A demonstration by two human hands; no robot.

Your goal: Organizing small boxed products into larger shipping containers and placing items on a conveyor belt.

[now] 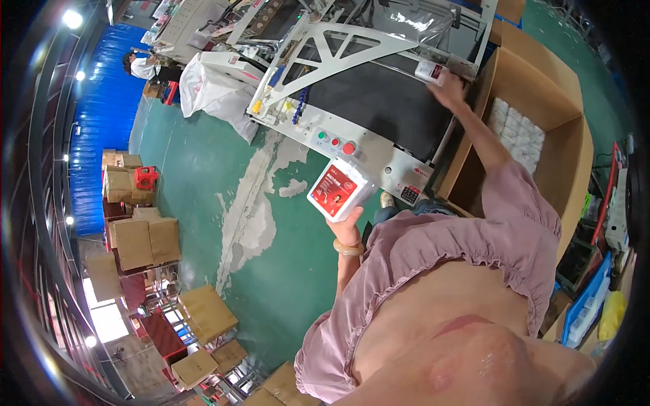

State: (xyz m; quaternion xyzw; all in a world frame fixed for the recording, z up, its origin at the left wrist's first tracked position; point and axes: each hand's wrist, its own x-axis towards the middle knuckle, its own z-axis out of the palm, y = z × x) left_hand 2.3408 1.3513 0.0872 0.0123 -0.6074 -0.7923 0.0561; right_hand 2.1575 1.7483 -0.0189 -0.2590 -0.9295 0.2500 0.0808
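Observation:
My left hand (347,229) grips a white bottle with a red label (340,187), held up in front of me beside the machine's control panel. A pale bangle sits on that wrist. My right hand (448,88) reaches out over the black conveyor belt (379,101) and holds a second white bottle with a red label (431,71) at the belt's far right edge. Pink ruffled sleeves cover both upper arms.
The white machine frame (338,37) carries green and red buttons (335,141). A large open cardboard box (542,122) holding white bottles stands at right. Stacked cartons (139,237) line the green floor at left. A person (142,64) works far back left near a white sack (210,88).

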